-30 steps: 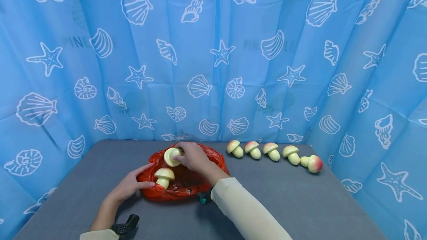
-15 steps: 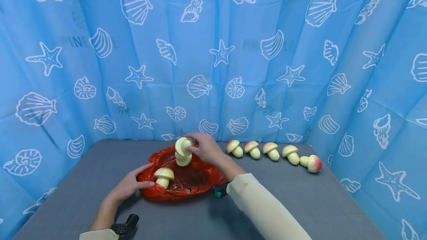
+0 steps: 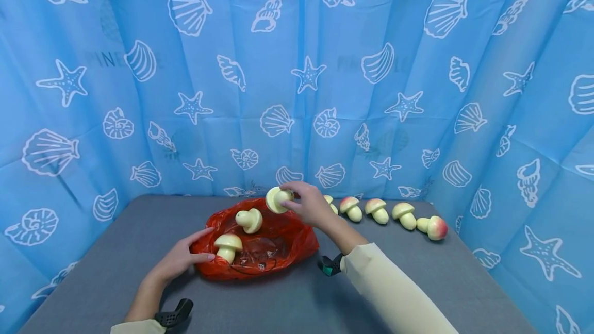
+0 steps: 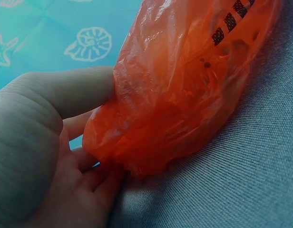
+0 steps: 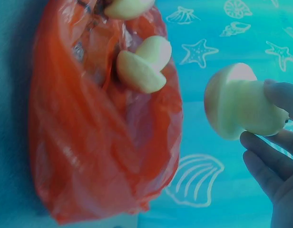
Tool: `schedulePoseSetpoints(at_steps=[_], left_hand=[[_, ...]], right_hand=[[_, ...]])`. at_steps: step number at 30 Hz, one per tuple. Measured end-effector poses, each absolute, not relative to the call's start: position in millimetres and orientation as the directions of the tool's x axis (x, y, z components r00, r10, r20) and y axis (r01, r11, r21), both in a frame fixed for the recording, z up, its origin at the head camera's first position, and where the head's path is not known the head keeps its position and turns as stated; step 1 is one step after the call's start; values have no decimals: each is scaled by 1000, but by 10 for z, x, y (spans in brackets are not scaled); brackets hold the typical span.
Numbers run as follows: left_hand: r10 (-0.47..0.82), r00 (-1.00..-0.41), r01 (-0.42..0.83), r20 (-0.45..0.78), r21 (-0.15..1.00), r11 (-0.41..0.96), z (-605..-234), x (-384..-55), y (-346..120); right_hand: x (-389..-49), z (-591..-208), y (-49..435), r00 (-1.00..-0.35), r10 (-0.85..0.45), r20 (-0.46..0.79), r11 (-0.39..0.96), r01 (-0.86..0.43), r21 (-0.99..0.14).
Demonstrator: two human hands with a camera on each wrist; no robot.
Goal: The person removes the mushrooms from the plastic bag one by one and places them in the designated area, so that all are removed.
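Note:
By its stem, my right hand (image 3: 308,204) pinches a toy mushroom (image 3: 277,200) at the far rim of a red plastic bag (image 3: 292,251). In the right wrist view the cap of this held mushroom (image 5: 222,102) points toward the bag, apart from it. My left hand (image 3: 185,256) grips the bag's left end, thumb at the near rim. Up close in the left wrist view, the thumb (image 4: 84,90) lies along the red plastic and the other fingers are partly hidden behind it. Inside the bag lie two more mushrooms, one tipped over (image 3: 250,220) and one cap up (image 3: 227,247).
To the right, several pale mushrooms with pinkish caps stand in a row (image 3: 377,211) on the grey table (image 3: 399,282). One at the row's end (image 3: 436,227) lies on its side. A blue shell-print curtain (image 3: 306,117) hangs behind and along the sides.
My right hand has lifted one mushroom out of the bag's mouth and carried it right. Another mushroom in the bag now shows where the hand was. My left hand has stayed put.

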State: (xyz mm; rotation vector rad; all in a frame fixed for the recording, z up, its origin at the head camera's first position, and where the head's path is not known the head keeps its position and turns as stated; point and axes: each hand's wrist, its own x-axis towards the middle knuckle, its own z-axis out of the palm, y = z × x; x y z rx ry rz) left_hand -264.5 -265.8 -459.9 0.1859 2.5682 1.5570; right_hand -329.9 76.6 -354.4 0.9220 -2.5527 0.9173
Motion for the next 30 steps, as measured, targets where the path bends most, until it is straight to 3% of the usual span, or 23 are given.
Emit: schedulePoseSetpoints(at_steps=[14,22,30], left_hand=[[168,-984,28,-56,887,461,-4614,-2653,-2659],[162,-984,14,-70,883,470,-4612,-2684,-2662],[162,-984,10,-73,888,460,-4633,-2686,-2666]], right_hand=[[-3265,-3800,1245,-788,-247,564,535,-596,-599],[-3213,-4080,1514,-852,-101,514,495,-491,-717],[-3185,-4348,1709,-881,-80,467,449,-450,-772]])
